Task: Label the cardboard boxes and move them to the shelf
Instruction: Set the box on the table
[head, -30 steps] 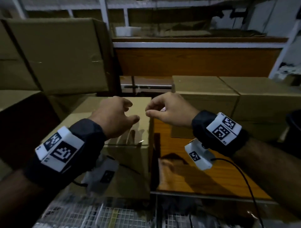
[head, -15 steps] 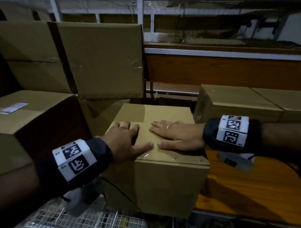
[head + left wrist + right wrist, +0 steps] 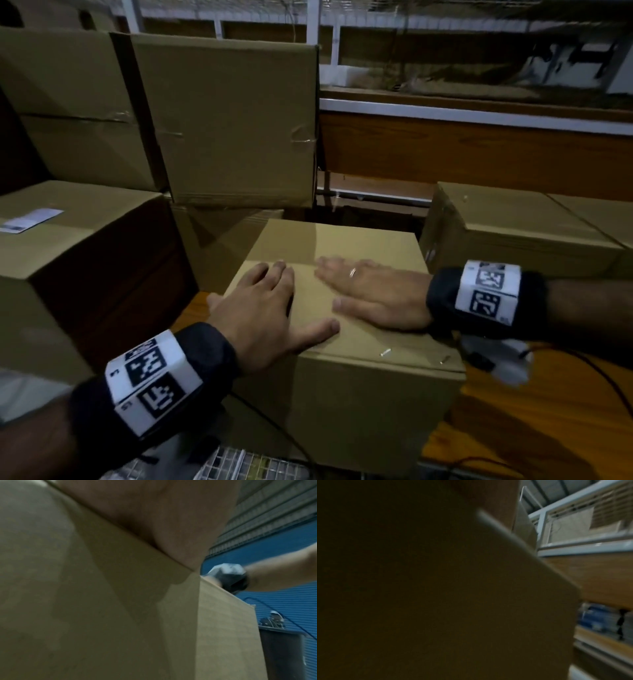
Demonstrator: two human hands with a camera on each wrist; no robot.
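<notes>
A labelled box (image 3: 68, 240) sits at far left. Your left hand (image 3: 267, 308), pinched a second ago, now lies flat with fingers spread on the middle box (image 3: 359, 394); your right hand (image 3: 373, 294) presses flat beside it, likely smoothing a label before shelving.

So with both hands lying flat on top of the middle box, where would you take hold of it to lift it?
Probably by its two opposite side walls, low down, one hand from each side. The box is a closed, plain cuboid with no handles, and both the left hand and right hand lie flat on its lid. The left wall has free room beside it; the right wall faces the wooden shelf board.
</notes>
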